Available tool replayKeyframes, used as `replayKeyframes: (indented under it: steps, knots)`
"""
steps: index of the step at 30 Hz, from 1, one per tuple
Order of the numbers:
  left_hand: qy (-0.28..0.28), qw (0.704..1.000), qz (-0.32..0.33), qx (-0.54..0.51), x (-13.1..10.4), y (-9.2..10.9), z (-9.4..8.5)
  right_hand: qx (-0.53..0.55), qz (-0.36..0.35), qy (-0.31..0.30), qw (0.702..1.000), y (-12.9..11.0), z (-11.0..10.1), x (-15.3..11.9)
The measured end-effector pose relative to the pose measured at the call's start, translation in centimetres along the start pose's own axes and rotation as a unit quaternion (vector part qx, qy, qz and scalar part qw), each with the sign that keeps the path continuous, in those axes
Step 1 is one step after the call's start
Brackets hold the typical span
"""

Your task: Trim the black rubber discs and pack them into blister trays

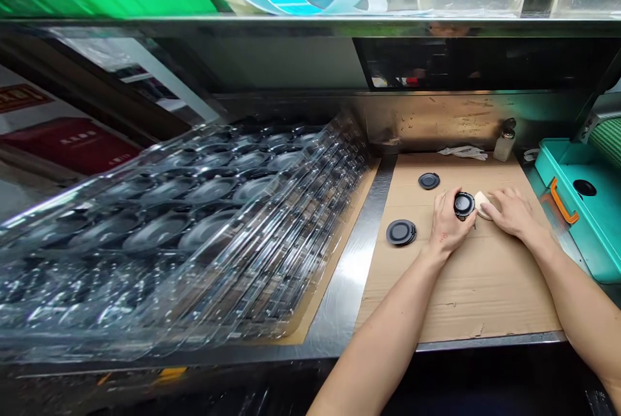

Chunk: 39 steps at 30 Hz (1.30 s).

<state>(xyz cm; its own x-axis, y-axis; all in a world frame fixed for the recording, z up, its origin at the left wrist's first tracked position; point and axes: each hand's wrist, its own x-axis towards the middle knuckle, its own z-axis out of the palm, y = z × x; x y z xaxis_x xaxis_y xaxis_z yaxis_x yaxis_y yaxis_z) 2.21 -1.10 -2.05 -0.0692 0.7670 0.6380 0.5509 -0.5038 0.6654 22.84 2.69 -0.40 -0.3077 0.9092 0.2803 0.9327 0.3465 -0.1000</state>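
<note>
My left hand is closed round a black round plastic part, held above the cardboard sheet. My right hand pinches a small cream-white pad against the right side of that part; what the pad is made of is unclear. Two similar dark discs lie on the cardboard to the left: a smaller-looking disc farther back and a nearer disc with a small tab.
Stacked clear plastic trays full of black round parts fill the left side. At right stands a teal bin with an orange handle and a black disc inside. A glass bottle and white cloth-like gloves sit behind, under a metal shelf.
</note>
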Motion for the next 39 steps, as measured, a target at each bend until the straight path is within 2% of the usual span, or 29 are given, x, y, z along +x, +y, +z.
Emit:
replayKeyframes:
  steps: [3,5,9,11,12,15,17,20,23,26,31,34,37,39]
  knots:
    - [0.000,1.000,0.004,-0.006,-0.1,0.2,0.0,-0.001,-0.054,-0.019,0.998,-1.1,0.5,-0.3]
    - [0.001,1.000,-0.001,-0.015,-0.1,0.1,0.1,0.007,-0.046,-0.005,0.999,-1.2,0.6,-0.3]
    - [0.001,1.000,-0.005,-0.018,-0.1,-0.3,0.2,0.103,-0.017,0.111,0.988,-1.2,-0.3,0.1]
    - [0.001,1.000,-0.004,-0.016,-0.2,-0.6,0.2,0.178,-0.070,0.159,0.969,-1.7,-1.1,0.1]
    - [0.000,1.000,-0.002,-0.013,-0.2,-0.7,0.2,0.208,-0.115,0.162,0.958,-2.1,-1.4,0.1]
    - [-0.004,1.000,0.018,0.003,-0.1,-1.1,0.2,0.230,-0.215,0.127,0.941,-3.0,-2.0,-0.2]
    - [0.000,0.999,0.043,0.014,0.0,-1.2,0.2,0.191,-0.195,0.127,0.954,-3.0,-1.8,-0.3]
    - [0.017,0.996,0.080,0.022,0.2,-0.8,0.2,0.117,-0.083,0.147,0.979,-1.8,-1.4,0.0]
    - [0.022,0.995,0.097,0.026,0.2,-0.1,0.0,0.065,-0.003,0.083,0.994,-0.4,-1.3,0.2]
    - [0.014,0.996,0.086,0.036,0.3,0.2,-0.2,0.045,0.011,-0.003,0.999,0.7,-1.6,0.2]
    - [0.021,0.996,0.083,0.037,0.4,0.0,-0.4,0.047,0.063,-0.056,0.995,3.3,-2.1,0.5]
    - [0.023,0.996,0.083,0.032,0.4,0.0,-0.5,0.038,0.052,-0.099,0.993,4.5,-1.8,1.0]
    - [0.018,0.997,0.073,0.029,0.3,0.2,-0.5,0.048,0.026,-0.120,0.991,4.5,-1.6,1.1]
    - [0.014,0.999,0.029,0.002,0.4,0.4,-0.3,0.071,0.013,-0.129,0.989,4.0,-1.7,1.0]
